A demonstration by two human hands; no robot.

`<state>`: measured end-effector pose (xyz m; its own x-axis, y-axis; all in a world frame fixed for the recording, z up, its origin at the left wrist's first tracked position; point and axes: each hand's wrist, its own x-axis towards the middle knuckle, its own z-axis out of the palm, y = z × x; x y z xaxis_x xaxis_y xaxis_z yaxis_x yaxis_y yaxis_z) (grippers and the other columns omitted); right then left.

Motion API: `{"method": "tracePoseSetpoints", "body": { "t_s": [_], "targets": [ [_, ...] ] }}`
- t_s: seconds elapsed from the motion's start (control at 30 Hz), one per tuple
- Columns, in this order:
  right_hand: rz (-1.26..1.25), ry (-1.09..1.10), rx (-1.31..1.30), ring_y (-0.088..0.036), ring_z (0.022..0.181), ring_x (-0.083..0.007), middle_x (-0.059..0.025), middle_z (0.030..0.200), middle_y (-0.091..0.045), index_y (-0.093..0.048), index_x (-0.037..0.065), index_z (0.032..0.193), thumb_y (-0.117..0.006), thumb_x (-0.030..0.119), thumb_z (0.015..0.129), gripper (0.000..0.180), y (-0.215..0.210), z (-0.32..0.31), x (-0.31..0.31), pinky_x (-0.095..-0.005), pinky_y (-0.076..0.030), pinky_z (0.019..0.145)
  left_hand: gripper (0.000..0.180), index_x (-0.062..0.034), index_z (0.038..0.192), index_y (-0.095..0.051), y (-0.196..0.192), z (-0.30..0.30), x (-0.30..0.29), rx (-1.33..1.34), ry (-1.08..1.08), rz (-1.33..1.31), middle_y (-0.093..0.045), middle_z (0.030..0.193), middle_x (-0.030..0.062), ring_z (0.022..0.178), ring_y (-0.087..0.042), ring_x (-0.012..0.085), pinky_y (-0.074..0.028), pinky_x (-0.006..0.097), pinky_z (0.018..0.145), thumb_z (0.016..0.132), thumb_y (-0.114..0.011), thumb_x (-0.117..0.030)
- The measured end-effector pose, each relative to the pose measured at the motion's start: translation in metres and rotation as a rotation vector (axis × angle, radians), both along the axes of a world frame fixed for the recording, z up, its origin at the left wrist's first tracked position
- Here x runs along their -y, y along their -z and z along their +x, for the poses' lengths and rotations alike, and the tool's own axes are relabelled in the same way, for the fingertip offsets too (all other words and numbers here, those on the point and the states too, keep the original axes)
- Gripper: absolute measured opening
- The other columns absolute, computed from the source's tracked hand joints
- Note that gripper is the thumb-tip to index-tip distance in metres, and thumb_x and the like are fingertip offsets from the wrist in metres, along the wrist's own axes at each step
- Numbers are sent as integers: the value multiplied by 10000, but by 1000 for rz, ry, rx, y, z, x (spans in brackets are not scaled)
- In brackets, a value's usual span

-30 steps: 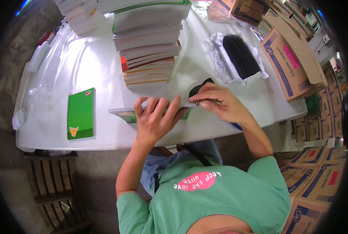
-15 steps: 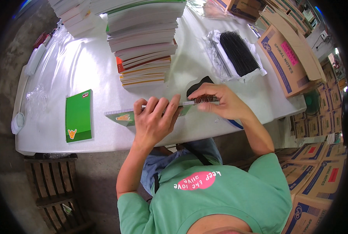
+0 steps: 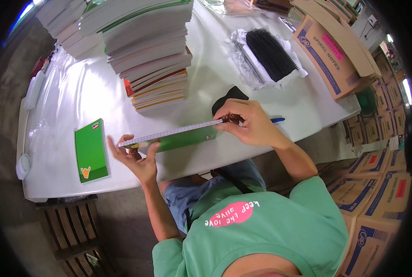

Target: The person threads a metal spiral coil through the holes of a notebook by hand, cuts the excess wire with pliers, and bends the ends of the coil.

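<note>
A green-covered notebook is held on edge above the near side of the table, its punched page edge facing up. My left hand grips its left end, the thumb against the cover and the fingers at the far side. At the other end, my right hand pinches a dark spiral binding coil against the notebook's top corner. How far the coil is threaded through the holes cannot be made out. Another green notebook, spiral-bound, lies flat to the left.
A tall stack of unbound books stands beyond my hands. Black coils lie on plastic wrap, with an open cardboard box to their right. Near my right hand are a black object and a blue pen. Cartons are piled at right.
My left hand has moved from the middle of the notebook to its left end and opened out around it. The notebook's cover is now turned more into view. My right hand stays at the coil.
</note>
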<state>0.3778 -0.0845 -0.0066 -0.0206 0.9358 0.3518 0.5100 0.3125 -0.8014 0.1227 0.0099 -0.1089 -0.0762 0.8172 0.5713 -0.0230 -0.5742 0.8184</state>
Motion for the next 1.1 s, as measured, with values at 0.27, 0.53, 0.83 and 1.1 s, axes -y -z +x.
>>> {"method": "tracePoseSetpoints", "body": {
  "t_s": [0.27,0.53,0.83,1.1],
  "targets": [
    [16,67,174,-554,610,-163,-53,786,-608,-648,45,886,-717,60,769,137,3,6,15,-277,-429,543,944,-114,1406,-251,46,-9,11,-376,-83,249,-343,1261,205,1128,-405,337,-406,430,897,668,-836,-46],
    [118,80,307,-562,660,-221,-70,776,-600,-629,29,881,-704,70,762,146,6,7,23,-315,-434,579,921,-82,1364,-321,-10,-7,31,-611,-176,224,-293,1283,183,1159,-384,332,-327,464,981,618,-859,-119],
    [115,29,297,-573,728,-216,-69,840,-593,-626,40,936,-711,42,745,209,-2,4,35,-313,-467,638,392,-183,957,-630,-61,63,54,-935,-210,498,-506,783,-19,801,-497,184,-294,381,887,664,-802,-378],
    [16,42,171,-583,738,-214,-88,901,-595,-613,26,1044,-642,12,808,238,-8,22,43,-310,-469,652,344,-195,856,-645,-60,67,42,-855,-159,532,-474,689,-39,703,-452,167,-289,345,744,612,-827,-356]
  ]
}}
